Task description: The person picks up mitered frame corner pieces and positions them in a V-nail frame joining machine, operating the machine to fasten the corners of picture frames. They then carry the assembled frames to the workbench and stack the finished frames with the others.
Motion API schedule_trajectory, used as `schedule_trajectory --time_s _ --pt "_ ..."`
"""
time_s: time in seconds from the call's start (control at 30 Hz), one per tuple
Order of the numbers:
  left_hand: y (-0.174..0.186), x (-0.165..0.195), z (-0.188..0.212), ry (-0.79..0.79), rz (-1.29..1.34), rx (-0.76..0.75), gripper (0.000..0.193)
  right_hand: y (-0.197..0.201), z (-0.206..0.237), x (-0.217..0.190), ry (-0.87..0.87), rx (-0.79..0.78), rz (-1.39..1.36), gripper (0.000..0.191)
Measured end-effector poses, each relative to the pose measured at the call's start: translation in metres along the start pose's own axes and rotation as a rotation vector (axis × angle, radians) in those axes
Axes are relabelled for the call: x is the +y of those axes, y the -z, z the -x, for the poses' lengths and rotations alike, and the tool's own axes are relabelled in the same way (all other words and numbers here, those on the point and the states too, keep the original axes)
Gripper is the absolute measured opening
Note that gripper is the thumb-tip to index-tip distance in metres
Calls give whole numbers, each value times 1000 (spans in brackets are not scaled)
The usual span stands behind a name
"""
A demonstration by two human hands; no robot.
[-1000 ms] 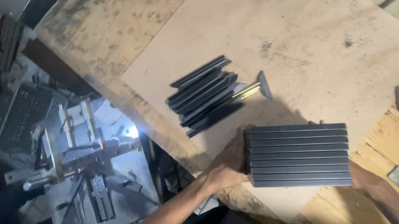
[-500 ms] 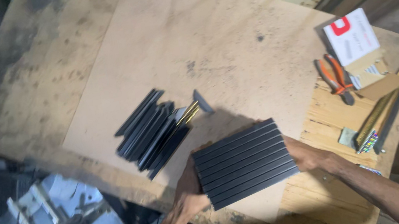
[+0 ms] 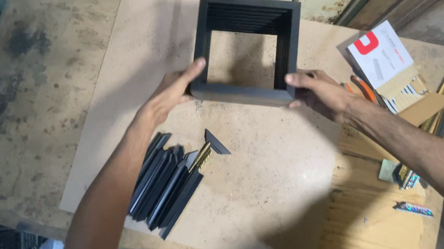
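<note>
We now hold the black square frame stack (image 3: 248, 47) tipped up on edge above the bench (image 3: 32, 85), left hand (image 3: 171, 94) and right hand (image 3: 320, 92) clasping its near corners, no longer flat beside the loose black strips (image 3: 162, 183).

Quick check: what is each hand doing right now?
Left hand: closed on the black square frame, at its near-left corner.
Right hand: closed on the same frame, at its near-right corner.

left hand (image 3: 171, 94): bare, no glove, ring or watch | right hand (image 3: 323, 91): bare, same | forearms: bare, no sleeves visible to lower frame edge
</note>
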State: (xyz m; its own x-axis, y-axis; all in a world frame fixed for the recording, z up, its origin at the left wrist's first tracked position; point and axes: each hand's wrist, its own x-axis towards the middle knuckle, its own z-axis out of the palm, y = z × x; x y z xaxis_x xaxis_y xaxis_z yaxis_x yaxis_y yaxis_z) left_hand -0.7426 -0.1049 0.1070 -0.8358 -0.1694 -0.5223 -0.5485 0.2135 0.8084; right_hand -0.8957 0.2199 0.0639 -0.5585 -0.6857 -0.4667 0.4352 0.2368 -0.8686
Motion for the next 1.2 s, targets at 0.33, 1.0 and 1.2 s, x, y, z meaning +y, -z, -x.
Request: schedule_trajectory --time_s 0.33,1.0,1.2 --pt "14 15 -87 -7 27 -15 121 2 -54 -26 -113 120 -17 78" --pt "28 22 -60 -267 127 187 88 -15 -53 -31 -109 57 -4 80" --pt "27 -54 38 -306 -314 651 63 34 15 30 479 368 -37 59"
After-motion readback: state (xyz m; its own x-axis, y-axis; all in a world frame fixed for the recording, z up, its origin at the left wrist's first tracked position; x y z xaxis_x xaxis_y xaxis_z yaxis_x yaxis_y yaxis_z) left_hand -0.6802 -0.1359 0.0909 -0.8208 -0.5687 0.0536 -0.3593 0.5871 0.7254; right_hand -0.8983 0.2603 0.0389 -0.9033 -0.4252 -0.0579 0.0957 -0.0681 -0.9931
